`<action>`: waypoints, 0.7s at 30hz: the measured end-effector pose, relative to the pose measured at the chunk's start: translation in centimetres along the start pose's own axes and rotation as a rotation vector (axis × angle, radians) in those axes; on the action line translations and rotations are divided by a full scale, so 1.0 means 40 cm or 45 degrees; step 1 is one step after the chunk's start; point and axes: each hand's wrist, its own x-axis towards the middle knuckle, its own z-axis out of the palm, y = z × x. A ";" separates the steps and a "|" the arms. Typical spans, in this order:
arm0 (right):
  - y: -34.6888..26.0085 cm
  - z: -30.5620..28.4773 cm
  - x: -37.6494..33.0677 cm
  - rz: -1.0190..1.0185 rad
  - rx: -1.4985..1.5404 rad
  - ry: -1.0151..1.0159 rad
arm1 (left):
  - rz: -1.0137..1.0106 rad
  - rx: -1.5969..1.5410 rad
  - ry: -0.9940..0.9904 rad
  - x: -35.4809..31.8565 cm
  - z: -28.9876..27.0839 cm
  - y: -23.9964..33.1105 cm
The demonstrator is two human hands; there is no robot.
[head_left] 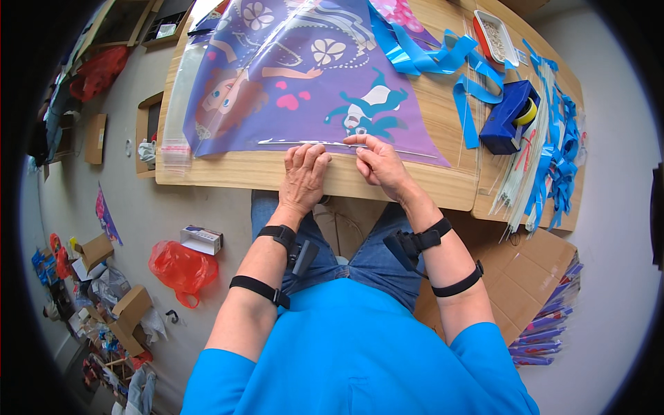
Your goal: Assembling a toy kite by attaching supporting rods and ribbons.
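A purple kite sail (290,97) printed with cartoon figures, flowers and hearts lies spread over the wooden table. Along its near edge runs a thin pale rod (415,153). My left hand (303,173) rests at that edge with its fingers curled down over the film and rod; its fingertips are partly hidden. Just to its right, my right hand (380,166) pinches the rod and film edge between thumb and forefinger. Blue ribbon tails (415,55) extend from the sail's far right part.
At the table's right stand a blue tape dispenser (508,117), a tray of small parts (492,38), a bundle of thin white rods (520,176) and more blue ribbon (564,152). Clear bags (176,149) lie at the left edge. A red plastic bag (183,270) sits on the floor.
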 end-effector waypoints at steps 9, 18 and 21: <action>0.030 -0.010 0.012 0.031 -0.095 0.012 | 0.000 -0.028 0.000 -0.004 0.001 0.003; 0.031 -0.007 0.019 -0.011 -0.204 0.085 | 0.041 0.006 -0.003 0.008 -0.018 0.012; 0.031 -0.006 0.023 -0.013 -0.221 0.087 | 0.042 0.020 -0.005 0.009 -0.017 0.011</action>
